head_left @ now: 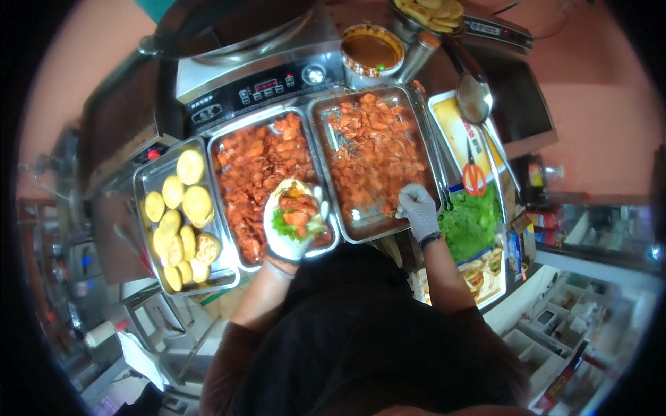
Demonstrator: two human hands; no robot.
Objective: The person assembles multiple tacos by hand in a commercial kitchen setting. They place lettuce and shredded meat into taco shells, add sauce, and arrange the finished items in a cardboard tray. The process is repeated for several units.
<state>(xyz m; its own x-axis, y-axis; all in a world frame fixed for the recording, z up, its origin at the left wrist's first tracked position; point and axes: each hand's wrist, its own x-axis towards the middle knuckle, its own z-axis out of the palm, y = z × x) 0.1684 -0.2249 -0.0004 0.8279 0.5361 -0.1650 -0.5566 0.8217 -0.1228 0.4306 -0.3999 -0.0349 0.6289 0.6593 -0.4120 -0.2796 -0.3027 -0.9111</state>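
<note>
Light falls brightest around the centre — glare streaks the metal trays (347, 225), whitening the gloved left hand (281, 245). Dark clothing (333, 340) swallows detail at six o'clock — shelves (565, 308) at four bend and blur.

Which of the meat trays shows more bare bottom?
The right meat tray, by the right hand: bare bottom shows around its meat; the left meat tray is mostly covered.

The black control panel (243, 96) bore a red display (266, 86) and small white markings (205, 112); none were legible.
</note>
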